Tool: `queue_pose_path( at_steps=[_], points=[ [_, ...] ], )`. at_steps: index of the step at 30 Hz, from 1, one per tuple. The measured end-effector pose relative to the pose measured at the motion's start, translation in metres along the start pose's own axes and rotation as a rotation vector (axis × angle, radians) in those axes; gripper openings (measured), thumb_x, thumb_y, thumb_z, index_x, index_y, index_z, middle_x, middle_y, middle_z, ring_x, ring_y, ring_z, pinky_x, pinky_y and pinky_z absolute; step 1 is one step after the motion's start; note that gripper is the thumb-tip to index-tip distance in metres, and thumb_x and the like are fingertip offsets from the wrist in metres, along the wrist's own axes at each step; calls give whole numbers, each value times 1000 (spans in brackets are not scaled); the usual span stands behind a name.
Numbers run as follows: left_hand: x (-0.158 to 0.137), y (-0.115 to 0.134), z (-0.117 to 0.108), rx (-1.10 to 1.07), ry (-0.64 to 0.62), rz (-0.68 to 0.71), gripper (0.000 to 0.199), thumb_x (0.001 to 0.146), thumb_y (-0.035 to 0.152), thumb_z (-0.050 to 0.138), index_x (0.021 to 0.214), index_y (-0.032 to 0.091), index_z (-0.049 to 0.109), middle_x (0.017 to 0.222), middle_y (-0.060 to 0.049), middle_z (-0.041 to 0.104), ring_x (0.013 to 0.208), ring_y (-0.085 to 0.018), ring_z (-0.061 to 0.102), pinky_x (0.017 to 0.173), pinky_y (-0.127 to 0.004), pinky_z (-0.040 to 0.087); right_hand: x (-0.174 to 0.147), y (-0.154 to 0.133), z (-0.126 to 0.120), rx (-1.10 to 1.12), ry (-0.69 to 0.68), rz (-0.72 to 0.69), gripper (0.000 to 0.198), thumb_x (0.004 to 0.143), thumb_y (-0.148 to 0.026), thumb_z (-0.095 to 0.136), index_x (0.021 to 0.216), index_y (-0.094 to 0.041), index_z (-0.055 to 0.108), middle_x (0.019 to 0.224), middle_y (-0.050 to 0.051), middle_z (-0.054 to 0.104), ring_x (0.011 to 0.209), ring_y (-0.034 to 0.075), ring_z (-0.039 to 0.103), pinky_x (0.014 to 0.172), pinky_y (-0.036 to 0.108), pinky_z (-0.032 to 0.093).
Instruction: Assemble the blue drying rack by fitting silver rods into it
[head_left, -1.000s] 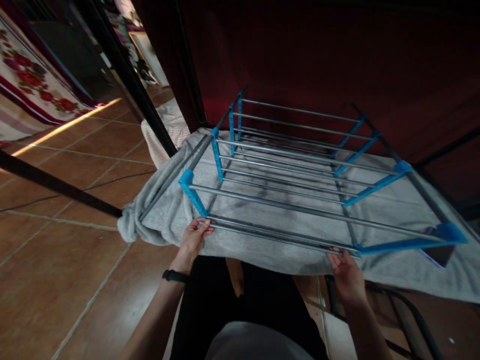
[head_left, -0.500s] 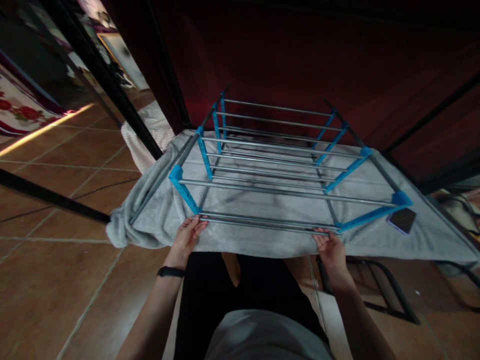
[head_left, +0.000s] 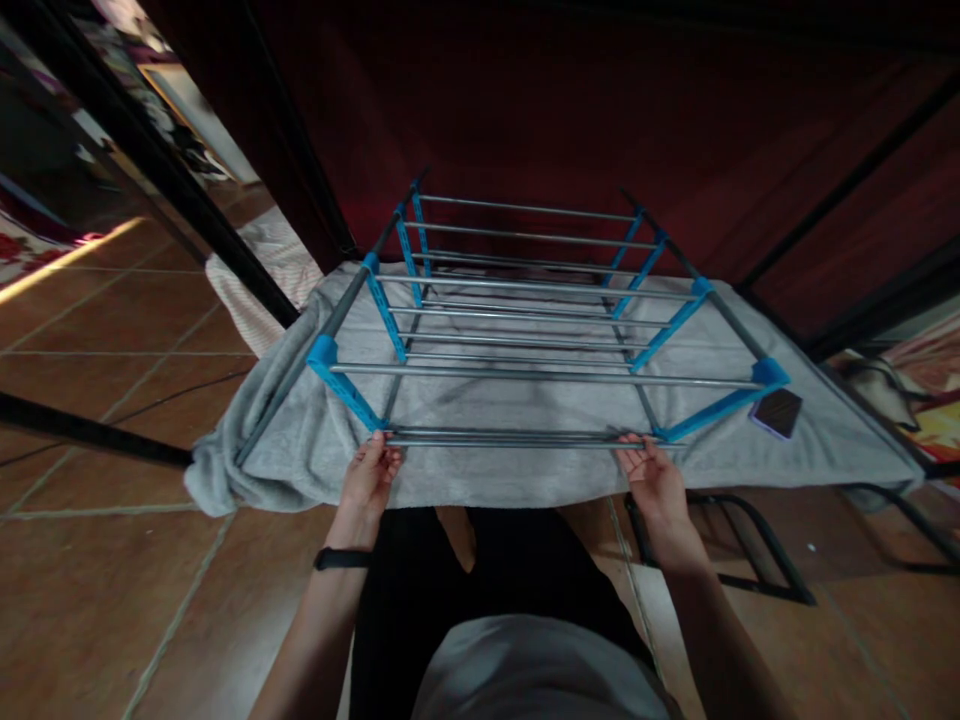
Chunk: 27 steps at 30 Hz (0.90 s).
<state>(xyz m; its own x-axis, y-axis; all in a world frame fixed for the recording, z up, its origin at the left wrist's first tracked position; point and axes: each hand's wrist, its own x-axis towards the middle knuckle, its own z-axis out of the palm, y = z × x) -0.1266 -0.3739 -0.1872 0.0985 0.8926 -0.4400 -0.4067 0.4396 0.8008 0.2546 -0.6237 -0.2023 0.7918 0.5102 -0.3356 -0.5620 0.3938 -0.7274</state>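
A shoe rack [head_left: 517, 376] of grey metal tubes and blue plastic brackets lies on a grey blanket [head_left: 510, 478]. Its near edge has thin tubes [head_left: 495, 443] running almost side by side between two blue brackets. My left hand [head_left: 369, 474] is closed on the left end of these tubes, beside the lower tip of the left bracket. At the right end, my right hand [head_left: 651, 478] has its fingertips curled around the front tube, palm turned up. The tube's tip sticks out past that hand. Parts of my fingers are hidden under the tubes.
A dark phone-like slab [head_left: 777, 412] rests on the blanket at the right, by a blue bracket. Black metal frame bars [head_left: 90, 428] stand at the left. Behind is a dark red panel [head_left: 525, 120]. A black metal leg [head_left: 765, 550] is below at right.
The view has shifted, so the rack and blanket appear a little farther left. My right hand and the front tube's right end have risen slightly. Both hands stay at the tube ends.
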Motion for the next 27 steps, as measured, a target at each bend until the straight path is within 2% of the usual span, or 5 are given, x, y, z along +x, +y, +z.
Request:
queue_pose_path(
  at_steps=[6,10,12,20,27],
  points=[
    [2,3,2,-109,24,-34,16,92,23,61,80,14,66,69,-1,67,52,-6,58,50,-16,49,-4,-1,15,-21,-39,-29,13,73,-21,75,82,-21,65,91,1,73,91,15,70,91,32,56],
    [-2,1,-1,-103,-68,-9,3,87,16,66,88,13,68,84,-4,72,60,-7,63,55,-16,51,-1,2,5,-33,-6,-5,9,75,-20,71,82,-21,65,89,1,73,89,14,71,90,31,57],
    [-3,-2,-3,-74,-92,7,9,82,15,71,90,14,67,87,-5,73,63,-7,64,57,-16,52,2,4,-5,-30,24,10,7,76,-18,67,82,-21,64,87,0,73,88,14,71,88,31,58],
    [-2,-17,-11,326,-79,237,44,66,42,84,93,18,59,68,2,66,57,-9,61,56,-20,49,18,13,-36,-101,118,100,11,73,-12,63,80,-20,64,89,0,72,86,13,70,85,29,60],
    [2,-23,-14,572,-53,367,41,70,53,76,87,19,60,55,5,54,46,-11,49,46,-24,39,20,16,-43,-215,50,65,19,65,-12,67,82,-20,67,92,2,71,91,15,68,94,32,56]
  ],
)
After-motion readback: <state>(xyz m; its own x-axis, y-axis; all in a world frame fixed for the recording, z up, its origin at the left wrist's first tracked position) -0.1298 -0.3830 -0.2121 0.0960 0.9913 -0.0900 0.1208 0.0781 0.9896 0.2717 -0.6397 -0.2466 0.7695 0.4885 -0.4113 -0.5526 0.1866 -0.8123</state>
